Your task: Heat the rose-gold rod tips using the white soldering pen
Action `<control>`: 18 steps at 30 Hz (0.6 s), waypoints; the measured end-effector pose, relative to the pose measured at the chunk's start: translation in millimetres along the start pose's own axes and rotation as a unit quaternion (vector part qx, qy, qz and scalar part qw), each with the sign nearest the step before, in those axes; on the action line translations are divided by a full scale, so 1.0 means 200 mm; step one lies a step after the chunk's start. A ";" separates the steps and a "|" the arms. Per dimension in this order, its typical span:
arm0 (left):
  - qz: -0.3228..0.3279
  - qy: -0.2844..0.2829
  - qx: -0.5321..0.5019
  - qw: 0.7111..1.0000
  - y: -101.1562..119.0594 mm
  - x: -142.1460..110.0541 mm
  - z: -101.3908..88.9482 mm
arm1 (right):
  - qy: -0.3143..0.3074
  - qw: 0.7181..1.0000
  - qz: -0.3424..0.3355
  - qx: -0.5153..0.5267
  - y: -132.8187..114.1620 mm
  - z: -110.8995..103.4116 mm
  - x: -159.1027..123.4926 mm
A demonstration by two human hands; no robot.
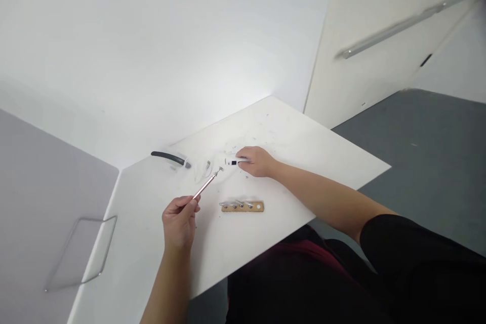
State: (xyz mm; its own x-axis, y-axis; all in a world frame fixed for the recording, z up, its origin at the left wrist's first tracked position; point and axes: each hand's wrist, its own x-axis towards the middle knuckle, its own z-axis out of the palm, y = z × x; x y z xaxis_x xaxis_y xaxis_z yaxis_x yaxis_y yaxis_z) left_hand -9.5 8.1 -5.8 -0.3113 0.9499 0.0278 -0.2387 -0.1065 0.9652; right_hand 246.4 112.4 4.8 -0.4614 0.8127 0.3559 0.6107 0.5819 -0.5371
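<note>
In my left hand [180, 220] is a slim, pinkish metallic pen-like tool [204, 186], held between closed fingers. Its narrow tip points up and to the right, close to the white device. My right hand [257, 161] is closed around a small white device [228, 162] with a dark rectangle on its side, low over the table. The fingers hide most of that device. Below the hands lies a light wooden strip [259, 207] that bears several shiny metal hook-like pieces. A small white cable-like item with a metal end [208, 165] is left of the device.
A black curved strap or handle [167, 156] lies at the table's back left. The white table [288, 197] meets a white wall [182, 50] behind. A bent metal wire frame [110, 238] stands at the left edge. Grey floor [429, 136] shows at right, below a panel with a metal bar [391, 33].
</note>
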 end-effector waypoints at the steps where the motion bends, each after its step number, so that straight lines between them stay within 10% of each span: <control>1: 0.000 -0.001 0.003 1.000 -0.01 0.00 0.00 | 0.001 1.000 -0.005 0.009 0.00 -0.01 0.00; 18: -0.013 0.006 0.023 1.000 -0.01 0.01 0.02 | -0.042 0.997 -0.039 0.054 -0.02 -0.03 -0.06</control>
State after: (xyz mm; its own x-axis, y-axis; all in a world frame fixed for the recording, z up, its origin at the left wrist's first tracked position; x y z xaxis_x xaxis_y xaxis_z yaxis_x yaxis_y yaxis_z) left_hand -6.6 11.3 -7.0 -0.3170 0.9484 -0.0011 -0.2043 -0.0671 0.9766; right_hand 253.8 100.2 7.2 -0.5597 0.7573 0.3365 0.5004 0.6325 -0.5912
